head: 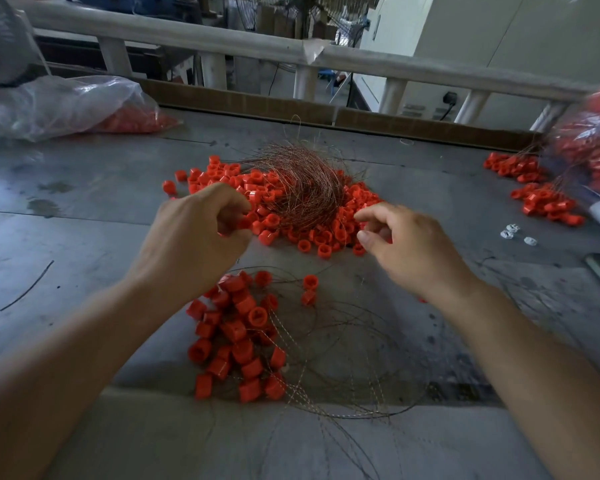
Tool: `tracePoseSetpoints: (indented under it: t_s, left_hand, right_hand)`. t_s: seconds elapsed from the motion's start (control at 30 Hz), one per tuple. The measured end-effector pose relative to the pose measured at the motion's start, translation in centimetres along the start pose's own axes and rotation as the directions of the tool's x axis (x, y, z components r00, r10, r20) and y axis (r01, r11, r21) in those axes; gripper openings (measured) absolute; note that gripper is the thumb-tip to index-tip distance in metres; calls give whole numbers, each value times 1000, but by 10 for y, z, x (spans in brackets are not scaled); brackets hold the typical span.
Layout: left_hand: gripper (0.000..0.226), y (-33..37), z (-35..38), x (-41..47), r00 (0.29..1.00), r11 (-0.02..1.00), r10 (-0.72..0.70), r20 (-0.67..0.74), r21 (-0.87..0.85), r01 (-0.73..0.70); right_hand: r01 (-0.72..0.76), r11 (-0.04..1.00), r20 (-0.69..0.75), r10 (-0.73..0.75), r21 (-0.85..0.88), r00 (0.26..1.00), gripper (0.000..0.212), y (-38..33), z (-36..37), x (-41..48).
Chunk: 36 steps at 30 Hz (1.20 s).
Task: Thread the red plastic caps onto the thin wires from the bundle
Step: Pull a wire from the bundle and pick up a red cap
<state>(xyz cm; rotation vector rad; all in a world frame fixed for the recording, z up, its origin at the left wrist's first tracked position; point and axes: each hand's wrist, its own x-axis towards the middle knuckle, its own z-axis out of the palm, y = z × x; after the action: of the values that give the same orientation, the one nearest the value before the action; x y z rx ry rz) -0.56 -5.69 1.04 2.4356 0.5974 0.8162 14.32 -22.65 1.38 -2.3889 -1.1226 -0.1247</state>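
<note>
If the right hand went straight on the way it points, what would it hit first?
Likely the loose red caps just beyond the right hand, then the wire bundle; depth is unclear.

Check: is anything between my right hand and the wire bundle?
Nothing visible is. The right hand hovers beside the wire bundle's near right edge, above loose red caps. Only a bare gap seems to separate it from the strands.
</note>
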Motion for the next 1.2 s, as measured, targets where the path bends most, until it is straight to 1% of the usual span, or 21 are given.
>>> tracePoseSetpoints:
  t_s: [0.07, 0.13, 0.2, 0.33, 0.47, 0.53, 0.63, 0.77, 0.83, 0.9, 0.93, 0.97, 1.03, 1.07, 1.1, 1.13, 1.2]
  left_hand:
    - [24, 2, -1, -2, 1000, 1000, 5, 7, -13, -5]
    - [24, 5, -1, -2, 1000, 1000, 15, 11, -10, -15]
    - [23, 6, -1, -3, 1000, 1000, 20, 15, -12, -20]
    - [22, 6, -3, -5, 999, 999, 27, 17, -17, -27]
    - [22, 7, -2, -7, 999, 999, 39, 14, -22, -38]
    - [21, 7, -2, -7, 999, 999, 50, 10, -21, -50]
    - [19, 6, -6, -7, 999, 999, 31, -14, -29, -31]
    - [26, 0, -9, -3, 996, 993, -60, -59, -106, 53]
    - [23, 0, -9, -2, 988, 978, -124, -88, -179, 106]
    - [22, 3, -11, -1, 978, 942, -174, -114, -310, 131]
    - [25, 5, -13, -2, 975, 907, -188, -115, -400, 128]
    - [24, 6, -16, -2, 978, 846, -185, -95, -521, 110]
    - [17, 10, -25, -4, 993, 665, -121, 1, -743, 82]
    - [21, 11, -28, -5, 997, 593, -61, 54, -801, 80]
    - [25, 12, -31, -7, 994, 554, 9, 104, -829, 82]
    - [32, 13, -31, -8, 986, 546, 71, 150, -833, 87]
    - [43, 13, -29, -10, 959, 583, 151, 239, -805, 109]
  right_hand:
    - [-1, 1000, 6, 1, 20, 1000, 33, 0, 2, 1]
    - [23, 999, 22, -24, 35, 999, 35, -1, 4, 2]
    - [38, 999, 61, -40, 34, 997, 34, -3, 8, 2]
    - [78, 996, 132, -73, -35, 989, 32, -1, 14, 4]
    - [101, 993, 136, -92, -58, 986, 28, 1, 14, 3]
    - [112, 993, 107, -107, -35, 988, 23, -2, 12, 2]
    - [134, 989, 11, -135, 65, 991, 16, -5, 5, 1]
    - [191, 971, -141, -172, 140, 975, 13, -8, -5, -3]
    - [237, 962, -209, -205, 138, 956, 12, -11, -8, -6]
    - [303, 944, -264, -260, 133, 929, 10, -13, -11, -8]
    - [326, 936, -283, -280, 130, 917, 11, -14, -12, -10]
    - [339, 932, -299, -290, 127, 909, 12, -16, -14, -11]
    - [354, 927, -321, -301, 121, 898, 13, -18, -16, -13]
    - [358, 926, -327, -304, 119, 895, 14, -19, -18, -14]
    - [359, 926, -329, -305, 117, 894, 15, -20, -19, -15]
    - [358, 926, -329, -304, 119, 894, 15, -20, -19, -15]
    - [350, 928, -329, -294, 127, 897, 14, -20, -20, -16]
